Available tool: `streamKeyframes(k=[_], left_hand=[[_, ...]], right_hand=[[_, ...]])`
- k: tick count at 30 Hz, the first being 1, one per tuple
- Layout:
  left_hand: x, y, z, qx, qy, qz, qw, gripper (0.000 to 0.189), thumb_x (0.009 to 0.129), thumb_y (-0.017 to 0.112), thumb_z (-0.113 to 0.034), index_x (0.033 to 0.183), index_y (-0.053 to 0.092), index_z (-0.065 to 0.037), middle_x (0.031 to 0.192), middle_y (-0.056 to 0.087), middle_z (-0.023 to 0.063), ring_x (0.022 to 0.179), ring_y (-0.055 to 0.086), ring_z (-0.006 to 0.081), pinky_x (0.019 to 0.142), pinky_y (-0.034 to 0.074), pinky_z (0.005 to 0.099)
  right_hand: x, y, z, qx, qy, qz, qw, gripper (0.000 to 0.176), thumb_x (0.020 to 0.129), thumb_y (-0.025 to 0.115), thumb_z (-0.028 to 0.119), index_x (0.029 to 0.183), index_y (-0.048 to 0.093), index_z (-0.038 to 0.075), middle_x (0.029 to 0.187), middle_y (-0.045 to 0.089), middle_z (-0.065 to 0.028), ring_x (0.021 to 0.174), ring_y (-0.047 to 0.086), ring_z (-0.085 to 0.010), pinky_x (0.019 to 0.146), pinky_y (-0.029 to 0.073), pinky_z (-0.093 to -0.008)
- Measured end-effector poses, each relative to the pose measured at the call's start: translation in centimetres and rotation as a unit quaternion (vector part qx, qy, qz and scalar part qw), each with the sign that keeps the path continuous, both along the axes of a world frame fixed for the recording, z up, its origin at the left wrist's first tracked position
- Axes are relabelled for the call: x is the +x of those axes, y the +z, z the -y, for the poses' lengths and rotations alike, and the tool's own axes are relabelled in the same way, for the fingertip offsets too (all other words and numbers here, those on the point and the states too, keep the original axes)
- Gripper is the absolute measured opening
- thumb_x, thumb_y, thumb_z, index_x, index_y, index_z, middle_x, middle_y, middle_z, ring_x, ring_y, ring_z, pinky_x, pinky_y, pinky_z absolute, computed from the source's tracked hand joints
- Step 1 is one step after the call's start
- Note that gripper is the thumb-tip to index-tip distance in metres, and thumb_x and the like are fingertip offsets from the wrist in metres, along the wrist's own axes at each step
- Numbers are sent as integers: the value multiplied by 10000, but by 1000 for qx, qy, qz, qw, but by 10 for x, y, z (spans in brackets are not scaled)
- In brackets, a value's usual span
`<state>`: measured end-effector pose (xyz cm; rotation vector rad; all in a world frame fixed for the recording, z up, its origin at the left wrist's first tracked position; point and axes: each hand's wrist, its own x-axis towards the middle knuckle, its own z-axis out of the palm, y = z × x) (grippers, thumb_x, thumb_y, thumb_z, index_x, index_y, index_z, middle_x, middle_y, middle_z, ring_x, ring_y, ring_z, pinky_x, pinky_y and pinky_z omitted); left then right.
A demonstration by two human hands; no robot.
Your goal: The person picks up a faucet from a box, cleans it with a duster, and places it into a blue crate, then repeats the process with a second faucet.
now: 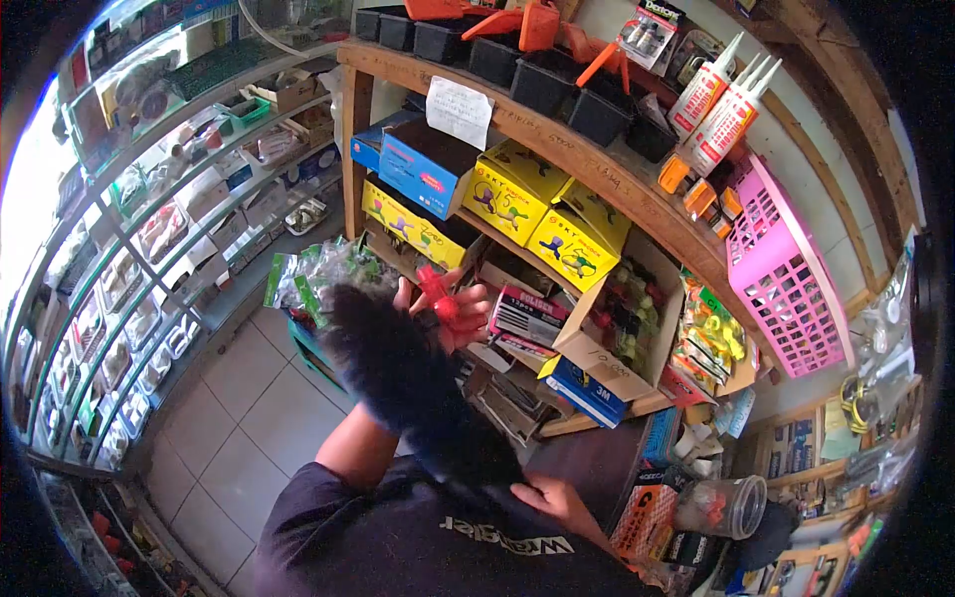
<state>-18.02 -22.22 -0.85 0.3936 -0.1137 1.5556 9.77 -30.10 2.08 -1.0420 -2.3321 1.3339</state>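
My left hand (460, 320) has its palm turned up and its fingers bent round a red plastic piece (436, 295), in front of the shelf boxes. A long, dark, furry thing (408, 368), blurred, crosses the middle of the view and covers part of my left wrist. Low in the view, my right hand (559, 500) is closed near the lower end of this furry thing, against my dark shirt (398, 542). What its fingers hold is hidden. Just left of my left hand lie clear plastic packets with green labels (343, 267).
Wooden shelving (557, 129) carries yellow boxes (512, 189), a blue box (423, 171) and an open carton (607, 366). A pink basket (786, 269) stands at the right. Metal racks (149, 249) line the left, beside a tiled floor (234, 408).
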Motion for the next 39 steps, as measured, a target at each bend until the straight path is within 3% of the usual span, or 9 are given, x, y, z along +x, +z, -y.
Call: streamKeyframes(k=[2, 3, 7, 16, 20, 24, 30, 34, 39], left_hand=[[5, -1, -2, -18, 34, -52, 998, 652, 829, 326, -558, 1260, 335, -70, 1210, 440, 187, 1037, 477, 328, 884, 378, 476], [6, 12, 2, 44, -85, 200, 975, 643, 829, 327, -560, 1244, 370, -71, 1205, 446, 184, 1064, 464, 327, 891, 376, 462], [13, 19, -6, -51, 36, -5, 998, 667, 821, 318, -584, 1227, 394, -61, 1176, 477, 173, 1041, 493, 306, 854, 400, 493], [21, 32, -7, -54, -35, -68, 996, 646, 803, 356, -601, 1157, 458, -70, 1002, 560, 134, 869, 575, 237, 739, 490, 388], [17, 19, -15, -236, 11, -82, 968, 656, 792, 342, -625, 1138, 450, -79, 987, 560, 109, 807, 570, 254, 730, 485, 427], [12, -3, -42, 72, -207, 33, 975, 558, 821, 354, -566, 1067, 507, -89, 1012, 558, 89, 879, 550, 224, 777, 458, 418], [-2, 40, -4, -193, -28, -47, 980, 606, 821, 342, -574, 1127, 475, -68, 1063, 548, 137, 943, 551, 260, 793, 458, 426], [-22, 22, -8, 2, -56, -73, 996, 709, 805, 304, -615, 1198, 391, -31, 1097, 522, 175, 932, 552, 327, 753, 477, 474], [-37, 37, 9, -156, -10, -53, 986, 641, 816, 353, -574, 1161, 451, -43, 1115, 517, 155, 997, 526, 270, 845, 439, 386]], right_hand=[[2, 7, -3, -80, -68, 13, 994, 269, 864, 494, 263, 804, 535, 4, 636, 518, -89, 607, 476, -122, 592, 412, -291], [3, 9, -5, -159, -134, 24, 978, 249, 861, 502, 248, 817, 533, 4, 643, 520, -90, 607, 476, -121, 597, 415, -291], [11, -6, -6, 16, 13, 25, 999, 274, 866, 484, 247, 745, 549, 10, 572, 506, -42, 546, 496, -130, 549, 413, -280], [3, -8, 6, -23, -47, 30, 998, 339, 858, 484, 285, 651, 534, 21, 568, 523, -75, 533, 502, -127, 534, 417, -291], [-9, 15, 12, -107, -180, 44, 977, 306, 850, 492, 261, 691, 535, 3, 591, 548, -94, 556, 538, -172, 547, 431, -321], [-19, 18, 17, -80, -121, 75, 987, 290, 854, 483, 248, 711, 528, 0, 593, 543, -96, 551, 535, -167, 552, 431, -311], [-39, 23, 23, -116, -190, 55, 973, 299, 870, 463, 243, 710, 502, -7, 558, 518, -70, 509, 507, -144, 510, 421, -319], [-64, 18, 32, 105, -43, -80, 990, 294, 874, 454, 199, 643, 469, 18, 501, 475, -17, 429, 450, -77, 422, 361, -239], [-77, 31, 31, -138, -183, 38, 973, 297, 876, 449, 202, 631, 469, 35, 498, 454, -9, 425, 434, -83, 428, 359, -246]])
